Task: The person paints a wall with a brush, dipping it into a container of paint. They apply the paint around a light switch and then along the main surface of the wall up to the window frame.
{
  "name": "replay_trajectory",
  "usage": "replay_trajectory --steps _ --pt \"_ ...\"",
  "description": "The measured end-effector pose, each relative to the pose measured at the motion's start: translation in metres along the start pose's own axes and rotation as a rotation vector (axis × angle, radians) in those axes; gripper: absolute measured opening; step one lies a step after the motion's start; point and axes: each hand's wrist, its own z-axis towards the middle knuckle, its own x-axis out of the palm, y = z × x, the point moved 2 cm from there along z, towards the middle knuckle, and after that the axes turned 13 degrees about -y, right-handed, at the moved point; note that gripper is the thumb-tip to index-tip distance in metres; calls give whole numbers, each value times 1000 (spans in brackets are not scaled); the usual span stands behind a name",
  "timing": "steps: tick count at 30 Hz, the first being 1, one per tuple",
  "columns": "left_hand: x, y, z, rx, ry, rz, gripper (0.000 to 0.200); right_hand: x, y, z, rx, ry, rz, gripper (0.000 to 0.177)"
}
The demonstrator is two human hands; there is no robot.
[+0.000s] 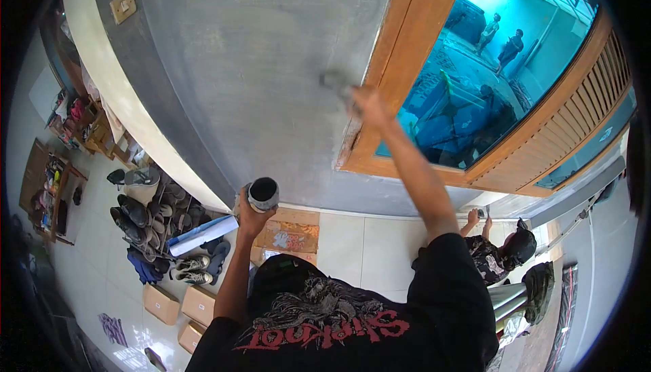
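My left hand [252, 219] is closed around a small cup [264, 202] with a dark inside and grey-smeared sides, held low in front of the wall. Higher up, my right hand [369, 104] reaches out beside the wooden window frame [400, 53], its fingers closed on a paintbrush [336, 82]. Motion blurs the brush, and its dark end is at the grey wall [271, 53]; whether it touches cannot be made out. Uneven lighter and darker grey streaks cover the wall surface.
A light switch [123, 7] is on the wall at upper left. Shoes [193, 269] and cardboard boxes [161, 304] lie on the tiled floor at left. Cardboard [291, 236] lies at the wall's foot. A co-worker in a dark cap [521, 246] crouches at right.
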Motion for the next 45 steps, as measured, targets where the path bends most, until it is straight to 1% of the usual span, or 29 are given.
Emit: replay_trajectory --steps 1,2,3,5,7,9,10,11,13,14,16,17,19,20,23,25,27,28,30,31,33,34,36,37,39,40,42,43,45 --pt "1 1 0 -1 4 -10 81 -24 -1 32 -112 -111 -86 57" --pt "2 1 -1 -18 -7 -32 79 -45 -3 60 -218 -178 -214 65" --pt "2 4 0 -26 -7 -30 79 -68 -7 86 -243 -186 -315 60" --pt "2 11 -1 -12 20 59 81 -106 20 133 -319 -378 -511 51" --pt "6 5 -1 -11 -1 66 83 -124 34 144 -225 -626 -423 33" --pt "9 0 3 20 11 22 84 -126 53 148 -99 -879 113 17" --pt "10 -2 5 36 18 -24 84 -127 81 144 126 -884 182 16" --pt "11 -4 7 47 20 -70 84 -126 112 133 353 -875 254 16" --pt "2 -34 13 80 -4 50 84 -110 133 96 607 -818 581 24" --pt "-3 -41 13 41 -12 69 84 -102 140 74 642 -797 603 24" --pt "-8 -52 18 88 15 -36 85 -86 154 39 702 -683 796 30" --pt "-13 -55 19 57 16 -25 85 -80 170 37 733 -669 804 30" --pt "-21 -61 23 90 41 -77 86 -68 197 43 820 -627 860 25" --pt "-26 -63 24 104 43 -57 87 -66 198 42 791 -580 868 29" --pt "-41 -68 25 115 30 -7 88 -52 213 54 792 -534 882 31" --pt "-47 -61 26 91 82 -65 93 -45 214 53 793 -512 873 32" --pt "-56 -65 27 23 39 -94 94 -39 214 54 726 -373 951 30" --pt "-60 -65 26 15 39 -95 94 -38 210 48 732 -368 950 30" --pt "-69 -66 27 69 5 -30 94 -31 209 49 608 -332 751 30" --pt "-74 -67 28 64 6 -28 94 -27 213 49 612 -329 753 30" --pt "-83 -70 31 142 40 55 96 -6 240 86 676 -325 865 24" --pt "-86 -68 32 139 43 56 96 0 243 93 681 -325 865 24" --pt "-92 -62 34 24 65 -70 98 14 248 105 478 -242 851 19" --pt "-95 -61 34 22 72 -69 98 22 249 110 484 -245 848 19" --pt "-100 -58 32 63 44 -56 101 37 255 121 396 -121 880 17" --pt "-102 -58 32 62 55 -55 101 42 254 127 404 -127 874 17" --pt "-106 -62 36 67 52 -62 104 50 256 140 251 180 815 21" --pt "-107 -64 37 68 64 -60 104 52 257 144 260 173 809 21" --pt "-110 -68 37 86 39 -113 105 54 260 150 213 268 678 20"
